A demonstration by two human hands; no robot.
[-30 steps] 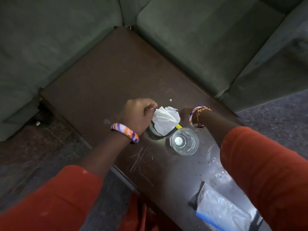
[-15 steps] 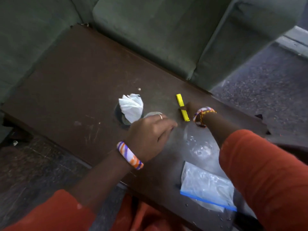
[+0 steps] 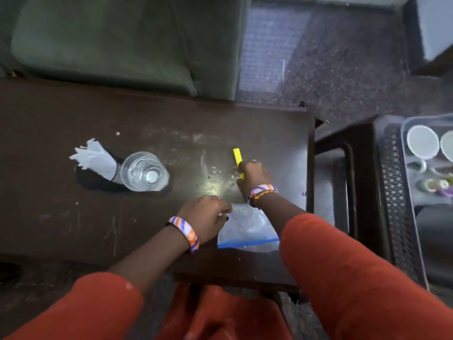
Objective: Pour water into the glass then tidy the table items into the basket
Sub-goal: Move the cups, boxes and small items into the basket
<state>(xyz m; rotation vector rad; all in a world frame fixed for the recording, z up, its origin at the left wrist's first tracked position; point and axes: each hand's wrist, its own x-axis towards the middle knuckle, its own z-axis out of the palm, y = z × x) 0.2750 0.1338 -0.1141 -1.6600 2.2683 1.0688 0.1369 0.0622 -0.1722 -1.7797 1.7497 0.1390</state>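
Observation:
A clear glass (image 3: 143, 171) with water stands on the dark table (image 3: 73, 217). Just left of it a small dark holder (image 3: 117, 171) carries a white tissue (image 3: 94, 157). My right hand (image 3: 252, 176) is closed around the lower end of a yellow marker (image 3: 237, 155) lying on the table right of the glass. My left hand (image 3: 208, 220) pinches the upper left corner of a clear zip bag (image 3: 247, 229) with a blue seal, which lies flat near the front edge. My right forearm crosses over the bag's right side.
A green sofa (image 3: 110, 42) runs behind the table. To the right stands a dark mesh stool (image 3: 392, 192) with a clear tray (image 3: 426, 168) holding white cups and small items. Dark carpet (image 3: 331, 60) lies beyond the table's right end.
My left hand has left the glass and come down onto the zip bag's corner. My right hand has closed on the yellow marker. The view has swung to the right.

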